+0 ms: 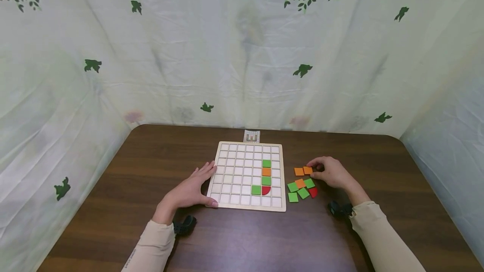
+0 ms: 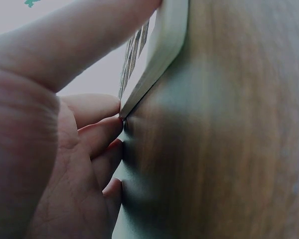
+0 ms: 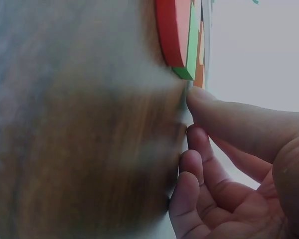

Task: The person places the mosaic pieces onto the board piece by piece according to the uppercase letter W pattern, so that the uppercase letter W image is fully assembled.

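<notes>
A white gridded board (image 1: 236, 200) with a pale wooden rim lies on the table. Green, orange and red tiles fill several squares on its right side. Along the board's left edge rests my left hand (image 1: 190, 188), fingers extended and thumb at the near corner; the left wrist view shows the fingertips against the rim. To the right of the board, my right hand (image 1: 332, 173) pinches an orange tile (image 1: 307, 170) between thumb and forefinger at its right side. Another orange tile (image 1: 298, 171) lies beside it. In the right wrist view the pinch is partly hidden behind the thumb (image 3: 239, 119).
Just nearer than the right hand is a loose group of green tiles (image 1: 303, 193), an orange tile (image 1: 300, 183) and a red rounded tile (image 1: 313, 192). A small printed card (image 1: 251, 136) lies behind the board. A leaf-patterned curtain (image 1: 242, 53) hangs beyond the brown table (image 1: 170, 146).
</notes>
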Action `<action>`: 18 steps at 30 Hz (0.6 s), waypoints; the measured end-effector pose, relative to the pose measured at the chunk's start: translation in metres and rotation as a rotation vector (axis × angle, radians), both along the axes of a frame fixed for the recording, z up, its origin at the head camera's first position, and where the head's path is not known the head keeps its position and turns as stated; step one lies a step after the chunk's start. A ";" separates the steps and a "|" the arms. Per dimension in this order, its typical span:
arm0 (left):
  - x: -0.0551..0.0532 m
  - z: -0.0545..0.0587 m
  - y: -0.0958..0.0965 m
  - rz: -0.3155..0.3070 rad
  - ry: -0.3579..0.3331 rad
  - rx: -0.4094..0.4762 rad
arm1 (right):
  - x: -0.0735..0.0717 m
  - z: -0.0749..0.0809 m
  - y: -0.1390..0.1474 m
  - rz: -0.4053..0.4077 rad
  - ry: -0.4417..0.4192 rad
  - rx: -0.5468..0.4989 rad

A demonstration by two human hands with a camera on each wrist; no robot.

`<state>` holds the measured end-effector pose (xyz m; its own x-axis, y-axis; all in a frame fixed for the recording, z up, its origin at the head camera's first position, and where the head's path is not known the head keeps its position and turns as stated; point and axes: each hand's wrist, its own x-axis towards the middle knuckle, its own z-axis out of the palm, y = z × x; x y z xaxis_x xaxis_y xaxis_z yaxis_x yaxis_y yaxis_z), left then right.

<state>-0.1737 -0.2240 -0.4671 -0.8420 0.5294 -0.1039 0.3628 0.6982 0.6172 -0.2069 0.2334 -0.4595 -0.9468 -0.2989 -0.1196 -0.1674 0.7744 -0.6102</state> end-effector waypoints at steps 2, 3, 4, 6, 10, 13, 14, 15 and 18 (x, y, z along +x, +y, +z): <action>0.000 0.000 0.000 0.002 0.000 -0.002 | 0.001 0.000 0.000 -0.012 0.003 -0.001; 0.000 -0.001 0.000 0.001 0.002 -0.004 | 0.001 0.000 0.000 -0.016 0.004 -0.002; 0.000 -0.001 0.000 0.003 0.001 -0.007 | 0.001 0.001 0.000 -0.022 0.005 -0.004; 0.000 -0.001 0.000 0.004 -0.001 -0.009 | 0.002 0.001 0.000 -0.032 0.005 -0.007; 0.000 0.000 0.000 0.006 -0.010 -0.008 | 0.003 0.003 -0.002 -0.042 0.022 -0.015; 0.000 0.000 0.000 0.002 -0.008 -0.008 | 0.005 0.004 -0.004 -0.045 0.041 -0.020; 0.000 0.000 0.000 0.002 -0.008 -0.011 | 0.006 0.005 -0.006 -0.048 0.044 -0.021; 0.000 -0.001 0.000 0.002 -0.009 -0.013 | 0.007 0.006 -0.007 -0.049 0.047 -0.021; -0.001 -0.001 0.000 0.000 -0.004 -0.012 | 0.009 0.008 -0.011 -0.044 0.052 -0.020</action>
